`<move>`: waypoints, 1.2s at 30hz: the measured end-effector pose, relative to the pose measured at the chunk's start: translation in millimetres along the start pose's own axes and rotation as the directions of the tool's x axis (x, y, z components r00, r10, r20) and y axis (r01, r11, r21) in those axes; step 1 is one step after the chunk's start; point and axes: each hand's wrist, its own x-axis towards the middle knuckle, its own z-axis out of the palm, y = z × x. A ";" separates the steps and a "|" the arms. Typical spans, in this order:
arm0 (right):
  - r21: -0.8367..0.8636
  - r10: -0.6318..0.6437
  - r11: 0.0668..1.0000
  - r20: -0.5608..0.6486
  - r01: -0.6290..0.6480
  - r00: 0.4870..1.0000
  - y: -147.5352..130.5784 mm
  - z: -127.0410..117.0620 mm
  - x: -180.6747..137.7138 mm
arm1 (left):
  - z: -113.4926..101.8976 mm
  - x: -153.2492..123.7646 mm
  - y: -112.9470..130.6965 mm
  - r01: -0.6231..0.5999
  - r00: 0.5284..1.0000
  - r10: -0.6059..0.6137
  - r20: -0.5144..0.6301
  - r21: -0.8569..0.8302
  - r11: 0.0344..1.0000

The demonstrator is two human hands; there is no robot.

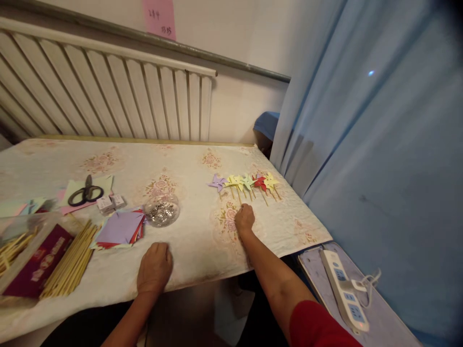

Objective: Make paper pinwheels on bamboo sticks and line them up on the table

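My left hand (pixel 155 267) rests as a loose fist near the table's front edge, with nothing showing in it. To its upper left lies a stack of square paper sheets (pixel 121 227), lavender on top with red below. A round clear container of small shiny metal pieces (pixel 162 212) stands beyond that hand. My right hand (pixel 245 218) is closed just below a row of paper pinwheels on sticks; whether its curled fingers hold anything is hidden. The row has a purple pinwheel (pixel 218 182), a red pinwheel (pixel 259 182), a pale green one (pixel 248 181) and yellow ones (pixel 269 182).
Thin wooden sticks (pixel 70 262) lie beside a plastic bag with a maroon label (pixel 38 262) at left. Black-handled scissors (pixel 87 193) rest on coloured paper near two small white boxes (pixel 111 203). A power strip (pixel 345 291) lies at right, below a blue curtain (pixel 379 168).
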 end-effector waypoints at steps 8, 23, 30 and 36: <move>-0.002 -0.144 0.989 0.051 0.145 0.988 -2.6 -7.6 -43.2 | -2.8 0.3 2.2 0.018 1.000 -0.019 0.010 0.032 0.999; -0.004 -0.369 0.927 0.154 0.374 0.917 -20.3 -12.2 -96.1 | -1.3 -0.6 -0.1 0.008 1.000 -0.009 0.015 0.033 0.999; 0.039 -0.427 0.904 0.021 0.426 0.904 26.7 -12.5 -56.3 | 3.1 0.5 -3.4 -0.022 1.000 0.022 0.005 0.025 0.999; -0.162 -0.262 0.952 0.019 0.261 0.965 72.8 -29.4 6.4 | 7.9 2.9 -6.9 -0.059 0.997 0.061 -0.044 0.041 0.997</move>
